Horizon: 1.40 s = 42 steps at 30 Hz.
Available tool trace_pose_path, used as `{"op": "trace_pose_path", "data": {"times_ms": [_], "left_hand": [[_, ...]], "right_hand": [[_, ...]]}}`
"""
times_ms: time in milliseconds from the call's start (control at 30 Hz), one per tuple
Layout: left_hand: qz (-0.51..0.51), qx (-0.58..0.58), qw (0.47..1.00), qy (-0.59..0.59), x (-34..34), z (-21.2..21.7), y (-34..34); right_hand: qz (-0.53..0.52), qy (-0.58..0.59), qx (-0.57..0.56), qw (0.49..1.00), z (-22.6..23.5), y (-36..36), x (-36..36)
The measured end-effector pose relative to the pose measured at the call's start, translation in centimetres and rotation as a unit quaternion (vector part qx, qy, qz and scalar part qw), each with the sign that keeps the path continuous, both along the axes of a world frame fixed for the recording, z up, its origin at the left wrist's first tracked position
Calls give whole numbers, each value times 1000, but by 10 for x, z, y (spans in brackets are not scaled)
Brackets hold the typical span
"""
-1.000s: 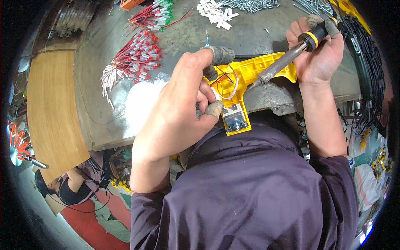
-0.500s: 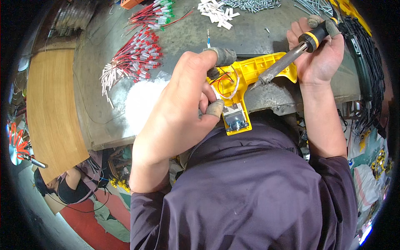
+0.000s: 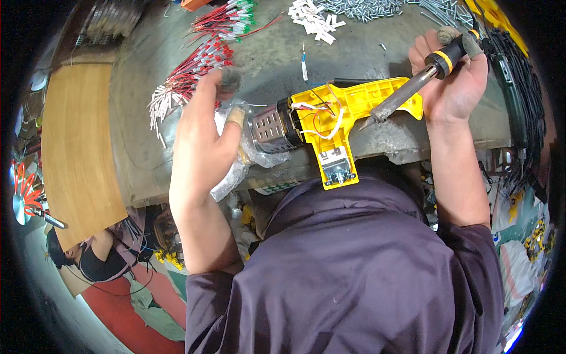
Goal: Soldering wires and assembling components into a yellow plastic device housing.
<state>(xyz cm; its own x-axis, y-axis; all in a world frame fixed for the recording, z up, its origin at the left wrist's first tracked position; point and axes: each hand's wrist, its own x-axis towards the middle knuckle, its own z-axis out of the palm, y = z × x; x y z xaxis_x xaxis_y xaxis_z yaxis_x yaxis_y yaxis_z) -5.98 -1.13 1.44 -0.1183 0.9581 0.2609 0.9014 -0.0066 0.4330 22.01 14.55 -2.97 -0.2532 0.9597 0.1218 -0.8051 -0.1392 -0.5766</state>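
Note:
A yellow gun-shaped plastic housing half (image 3: 359, 94) lies at the bench edge, its inside facing up. Thin wires (image 3: 321, 121) run through it, and a black-and-silver switch (image 3: 338, 168) sits in its handle. A slotted metal barrel (image 3: 270, 128) joins its left end. My right hand (image 3: 451, 88) is closed round the black handle of a soldering iron (image 3: 407, 93), whose tip hangs over the housing. My left hand (image 3: 206, 141) is apart from the housing, thumb and forefinger spread, close to a pile of red-capped indicator lights (image 3: 197, 71). Both hands wear finger cots.
Green-capped lights (image 3: 239, 17), white sleeves (image 3: 312, 20) and screws (image 3: 359, 9) lie along the back of the bench. A blue-and-white wire end (image 3: 304, 65) stands behind the housing. Clear plastic wrap (image 3: 233, 180) lies under my left hand. Black cables (image 3: 530, 118) hang at right. Another person (image 3: 103, 253) is at lower left.
My left hand has let go of the wiring in the housing and moved left toward the red-capped lights, uncovering the metal barrel. My right hand still holds the soldering iron in nearly the same place.

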Motion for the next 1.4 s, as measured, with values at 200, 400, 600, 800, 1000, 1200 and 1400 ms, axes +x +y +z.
{"op": "trace_pose_path", "data": {"times_ms": [200,400,600,800,1000,1200,1400], "left_hand": [[3,-5,994,-110,-6,-18,-2],[-143,82,972,-170,54,15,-23],[-318,224,921,30,73,-26,-36],[-265,173,948,21,74,-34,-35],[-285,152,945,42,74,-32,-35],[-215,218,948,-83,70,-34,-38],[-13,159,927,-341,63,-14,-16]], "right_hand": [[-12,-22,-8,1000,3,-2,-1],[-45,-52,-21,997,-2,3,3],[-63,-72,-19,995,4,-3,-9],[4,-22,17,1000,-5,5,4],[-43,-46,-21,998,2,-1,-3],[26,-3,8,1000,-2,2,5],[-51,-94,-41,993,3,2,7]]}}
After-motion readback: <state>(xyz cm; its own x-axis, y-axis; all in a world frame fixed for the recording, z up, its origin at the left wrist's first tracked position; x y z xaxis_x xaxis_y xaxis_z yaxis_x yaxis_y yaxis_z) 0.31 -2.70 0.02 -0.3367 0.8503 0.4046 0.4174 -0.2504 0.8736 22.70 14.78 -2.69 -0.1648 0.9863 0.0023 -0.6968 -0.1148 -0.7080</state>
